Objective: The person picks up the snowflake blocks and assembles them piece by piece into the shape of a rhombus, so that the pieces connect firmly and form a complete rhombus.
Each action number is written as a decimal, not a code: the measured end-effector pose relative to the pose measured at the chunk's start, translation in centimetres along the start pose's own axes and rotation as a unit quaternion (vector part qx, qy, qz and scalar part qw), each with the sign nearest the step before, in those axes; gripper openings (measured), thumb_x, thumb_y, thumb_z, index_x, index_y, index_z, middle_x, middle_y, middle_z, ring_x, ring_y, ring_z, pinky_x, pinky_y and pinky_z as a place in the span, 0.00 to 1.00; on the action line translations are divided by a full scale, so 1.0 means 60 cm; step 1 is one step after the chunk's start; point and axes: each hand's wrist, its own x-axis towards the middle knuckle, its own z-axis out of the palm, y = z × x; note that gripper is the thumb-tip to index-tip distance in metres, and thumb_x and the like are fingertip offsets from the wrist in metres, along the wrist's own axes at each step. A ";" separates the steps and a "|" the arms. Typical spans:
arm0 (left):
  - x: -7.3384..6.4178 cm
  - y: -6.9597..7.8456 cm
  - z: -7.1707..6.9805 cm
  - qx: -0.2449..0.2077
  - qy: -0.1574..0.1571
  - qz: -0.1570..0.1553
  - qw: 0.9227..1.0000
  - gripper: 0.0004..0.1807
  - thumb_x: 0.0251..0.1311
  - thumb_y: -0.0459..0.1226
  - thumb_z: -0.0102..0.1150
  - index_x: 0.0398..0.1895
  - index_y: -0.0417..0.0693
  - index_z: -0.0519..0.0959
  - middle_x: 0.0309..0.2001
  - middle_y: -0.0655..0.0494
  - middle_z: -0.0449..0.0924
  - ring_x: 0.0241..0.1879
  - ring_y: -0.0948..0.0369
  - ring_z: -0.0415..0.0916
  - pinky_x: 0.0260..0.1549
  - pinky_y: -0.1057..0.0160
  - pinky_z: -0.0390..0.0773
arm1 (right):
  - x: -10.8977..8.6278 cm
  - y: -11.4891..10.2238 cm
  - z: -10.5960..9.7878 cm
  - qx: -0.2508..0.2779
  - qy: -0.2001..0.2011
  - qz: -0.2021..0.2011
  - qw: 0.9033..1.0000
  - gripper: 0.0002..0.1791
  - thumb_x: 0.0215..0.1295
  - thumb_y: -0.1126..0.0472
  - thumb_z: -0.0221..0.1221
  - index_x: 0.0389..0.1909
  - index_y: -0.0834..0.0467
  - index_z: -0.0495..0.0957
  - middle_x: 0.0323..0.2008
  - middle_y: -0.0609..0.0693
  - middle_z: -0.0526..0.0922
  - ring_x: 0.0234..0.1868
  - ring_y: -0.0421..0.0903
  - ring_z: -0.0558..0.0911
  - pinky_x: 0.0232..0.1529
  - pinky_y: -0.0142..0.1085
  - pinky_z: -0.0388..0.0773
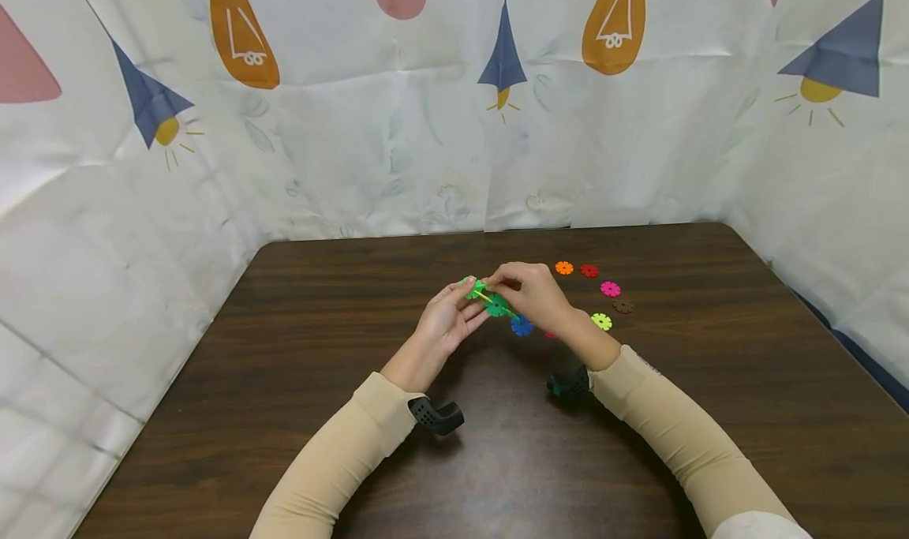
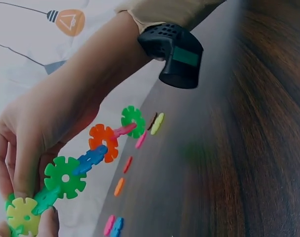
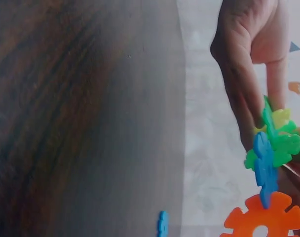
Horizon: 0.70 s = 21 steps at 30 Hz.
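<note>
With fingers of left hand (image 1: 447,320) and right hand (image 1: 536,293), pinches the far-left end of a disc chain (image 1: 495,308) slanting toward near right.

In the head view, the right forearm (image 1: 595,340) is hiding most of a pink plastic piece (image 1: 551,335) right of centre. At the left-wrist view's lower left, a yellow notched plastic disc (image 2: 21,216) is covering much of a green plastic piece (image 2: 10,200); a green smear (image 2: 192,154) is showing too blurred to identify. The right-wrist view's bottom edge is cutting off an orange notched plastic disc (image 3: 265,212).
</note>
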 end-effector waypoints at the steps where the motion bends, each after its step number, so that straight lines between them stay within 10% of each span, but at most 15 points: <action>1: 0.001 -0.001 -0.001 0.000 0.000 -0.004 1.000 0.04 0.79 0.35 0.51 0.42 0.46 0.73 0.48 0.48 0.82 0.67 0.40 0.69 0.65 0.42 0.67 | 0.001 -0.001 -0.002 0.000 -0.012 0.011 1.000 0.07 0.61 0.77 0.67 0.36 0.64 0.87 0.35 0.55 0.89 0.34 0.49 0.87 0.38 0.40 0.85; 9: 0.008 -0.006 -0.012 -0.015 -0.003 -0.020 1.000 0.11 0.81 0.35 0.46 0.59 0.40 0.66 0.71 0.36 0.67 0.71 0.40 0.64 0.69 0.44 0.62 | 0.006 0.002 -0.039 0.023 -0.098 0.140 0.985 0.12 0.66 0.70 0.67 0.49 0.64 0.85 0.46 0.55 0.88 0.44 0.51 0.87 0.48 0.45 0.83; 21: 0.012 0.002 -0.032 -0.009 -0.003 -0.024 1.000 0.15 0.81 0.37 0.46 0.64 0.42 0.64 0.73 0.38 0.66 0.71 0.44 0.65 0.70 0.47 0.62 | 0.014 0.045 -0.072 0.009 -0.177 0.234 0.956 0.13 0.69 0.66 0.66 0.52 0.64 0.84 0.47 0.57 0.88 0.45 0.54 0.86 0.48 0.48 0.82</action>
